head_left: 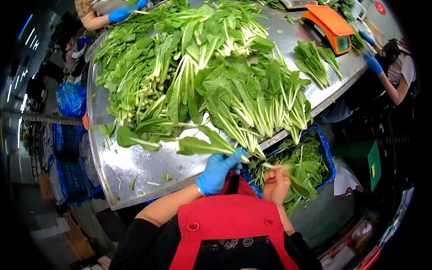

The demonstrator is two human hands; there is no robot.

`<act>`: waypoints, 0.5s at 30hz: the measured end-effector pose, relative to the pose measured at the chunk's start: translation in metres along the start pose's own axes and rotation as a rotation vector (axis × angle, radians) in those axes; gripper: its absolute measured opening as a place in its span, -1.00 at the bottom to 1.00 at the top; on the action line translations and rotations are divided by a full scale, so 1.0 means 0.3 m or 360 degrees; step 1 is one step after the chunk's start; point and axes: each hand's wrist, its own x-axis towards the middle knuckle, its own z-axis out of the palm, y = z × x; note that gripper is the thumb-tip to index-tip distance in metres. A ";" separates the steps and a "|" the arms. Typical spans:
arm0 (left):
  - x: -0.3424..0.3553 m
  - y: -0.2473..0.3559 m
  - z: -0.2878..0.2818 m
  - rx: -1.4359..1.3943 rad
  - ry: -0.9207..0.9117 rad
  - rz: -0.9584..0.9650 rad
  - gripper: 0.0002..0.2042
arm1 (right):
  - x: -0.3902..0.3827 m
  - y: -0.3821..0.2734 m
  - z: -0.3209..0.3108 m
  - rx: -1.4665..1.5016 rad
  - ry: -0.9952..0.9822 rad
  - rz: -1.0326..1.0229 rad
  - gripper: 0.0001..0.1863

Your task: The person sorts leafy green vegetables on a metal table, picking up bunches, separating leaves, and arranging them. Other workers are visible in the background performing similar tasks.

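Observation:
My left hand (215, 174), in a blue glove, is closed around the pale stem end of a leafy green (200, 146). The leaf points left over the metal table's front edge. My right hand (276, 184) is bare, its fingers pinched on a detached leaf (289, 169) with a pale stalk, partly smeared by motion. Beneath that hand stands a blue-lined crate (330, 153) holding loose green leaves (310, 157). Just beyond my hands, a row of leafy greens (245, 103) lies with stems toward me, beside a larger heap (157, 67).
The metal table (130, 164) carries leaf scraps near its front edge. An orange scale (330, 24) stands far right, near a small bunch of greens (312, 63). Gloved co-workers' hands show at far left (119, 14) and right (372, 62). Blue-lined crates (67, 175) stand left.

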 end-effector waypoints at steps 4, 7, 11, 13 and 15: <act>0.018 0.055 -0.072 0.0112 0.0066 0.0044 -0.77 | 0.159 -0.050 -0.244 0.0430 0.0109 0.0184 -0.64; 0.010 0.060 -0.078 0.0215 0.0132 -0.0102 -0.77 | 0.125 -0.076 -0.187 0.0506 0.0080 0.0913 -0.64; -0.023 0.037 -0.080 0.0279 0.0268 -0.0029 -0.79 | 0.045 -0.029 0.058 -0.0704 -0.0262 0.0290 -0.83; -0.027 0.038 -0.068 0.0369 0.0227 -0.0019 -0.78 | 0.027 -0.009 0.142 -0.1028 -0.0779 0.0035 -0.83; -0.027 0.031 -0.055 0.0382 0.0190 -0.0005 -0.78 | 0.018 0.006 0.230 -0.1687 -0.1094 -0.0404 -0.80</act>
